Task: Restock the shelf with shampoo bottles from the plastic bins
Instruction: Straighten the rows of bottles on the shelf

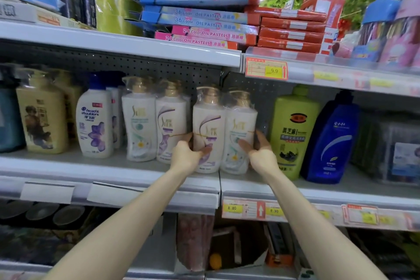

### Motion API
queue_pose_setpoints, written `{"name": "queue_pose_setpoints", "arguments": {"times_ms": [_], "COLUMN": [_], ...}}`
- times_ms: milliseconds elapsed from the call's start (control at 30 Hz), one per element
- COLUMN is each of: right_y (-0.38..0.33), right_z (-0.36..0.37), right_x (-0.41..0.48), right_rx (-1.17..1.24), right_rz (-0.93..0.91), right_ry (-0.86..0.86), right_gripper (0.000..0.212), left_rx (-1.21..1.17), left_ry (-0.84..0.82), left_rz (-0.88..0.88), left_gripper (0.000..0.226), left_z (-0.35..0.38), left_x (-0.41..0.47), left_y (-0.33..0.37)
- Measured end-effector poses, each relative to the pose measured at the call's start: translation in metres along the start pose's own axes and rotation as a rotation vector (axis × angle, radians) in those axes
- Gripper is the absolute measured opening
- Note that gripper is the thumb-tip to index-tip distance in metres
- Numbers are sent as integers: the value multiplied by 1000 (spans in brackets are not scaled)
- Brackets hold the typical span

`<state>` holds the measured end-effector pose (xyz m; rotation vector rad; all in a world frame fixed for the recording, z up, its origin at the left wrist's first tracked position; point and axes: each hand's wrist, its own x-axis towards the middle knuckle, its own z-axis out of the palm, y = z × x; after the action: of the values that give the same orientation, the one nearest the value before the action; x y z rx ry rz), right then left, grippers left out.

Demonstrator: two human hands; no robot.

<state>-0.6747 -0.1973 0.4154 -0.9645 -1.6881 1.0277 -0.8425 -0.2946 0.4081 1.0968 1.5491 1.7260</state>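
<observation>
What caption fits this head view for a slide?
Left hand and right hand grip a wrapped shampoo twin pack on the shelf.

Shrink-wrapped twin pack [223, 129] of shampoo upright on the middle shelf [136, 173].
It held two white bottles with gold caps, purple-marked on the left and green-marked on the right, bound in clear film. It stood near the shelf's front edge, at the seam between its two sections, gripped at its sides by the left hand [186, 152] and the right hand [261, 154]. A matching pack [156, 120] stood just to its left, slightly farther back, then a white Head & Shoulders bottle [94, 120] and a cream bottle [42, 116]. To its right stood a green bottle [293, 134] and a blue bottle [331, 141].
</observation>
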Motion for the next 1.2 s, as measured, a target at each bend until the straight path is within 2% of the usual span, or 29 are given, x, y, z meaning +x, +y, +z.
{"name": "queue_pose_setpoints", "arguments": {"times_ms": [133,200,400,500,633,967,1200], "right_y": [0,1,4,4,5,4,1], "right_z": [2,3,4,3,3,3,4], "right_x": [5,9,19,22,26,26,25], "right_rx": [10,0,-82,-121,-134,-137,-178], "right_rz": [5,6,22,22,16,3,16], "right_ry": [11,25,54,65,62,64,77], "right_gripper": [64,65,67,65,65,65,65], "left_rx": [100,87,36,167,201,223,227], "left_ry": [95,113,113,127,129,132,133], "left_rz": [45,41,8,66,72,91,123], "left_gripper": [34,32,19,35,43,49,41], "left_z": [5,7,12,13,15,13,14], "left_x": [5,8,20,22,26,31,29], "left_y": [-4,-5,-11,-14,-17,-23,-18]}}
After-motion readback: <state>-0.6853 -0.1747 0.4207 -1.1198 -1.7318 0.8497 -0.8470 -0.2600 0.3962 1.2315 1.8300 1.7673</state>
